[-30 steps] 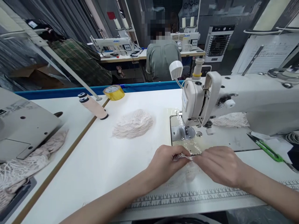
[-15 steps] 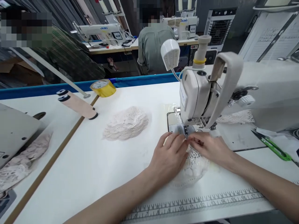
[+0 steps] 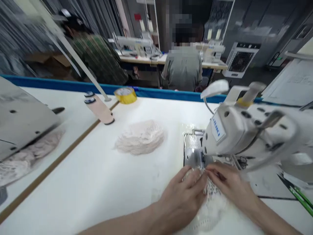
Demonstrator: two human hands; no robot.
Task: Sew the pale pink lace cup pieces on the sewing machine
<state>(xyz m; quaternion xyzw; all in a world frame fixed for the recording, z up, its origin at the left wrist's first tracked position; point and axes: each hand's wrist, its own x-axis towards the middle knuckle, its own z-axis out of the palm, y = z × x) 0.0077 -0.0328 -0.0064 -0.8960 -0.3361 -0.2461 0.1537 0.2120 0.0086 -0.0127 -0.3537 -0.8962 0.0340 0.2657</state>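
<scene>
A white lace piece (image 3: 212, 209) lies at the front of the sewing machine (image 3: 228, 130), its far edge close to the presser foot (image 3: 202, 159). My left hand (image 3: 184, 199) lies over the lace's left side, fingers bent and gripping its edge near the metal needle plate (image 3: 192, 156). From the other side, my right hand (image 3: 233, 186) pinches the same edge between thumb and fingers. The fingertips of both hands nearly meet. Part of the lace is hidden beneath my left hand, and the picture is somewhat blurred.
Left of the machine sits a stack of lace pieces (image 3: 140, 138). Beyond it are a pink thread cone (image 3: 99, 109) and yellow tape roll (image 3: 126, 95). Green-handled scissors (image 3: 299, 195) lie at right. Another machine (image 3: 22, 120) stands left. Two people sit beyond the blue table edge (image 3: 156, 93).
The camera view has tilted up and shifted left, so the table things sit lower and further right. Both hands remain at the lace edge by the presser foot.
</scene>
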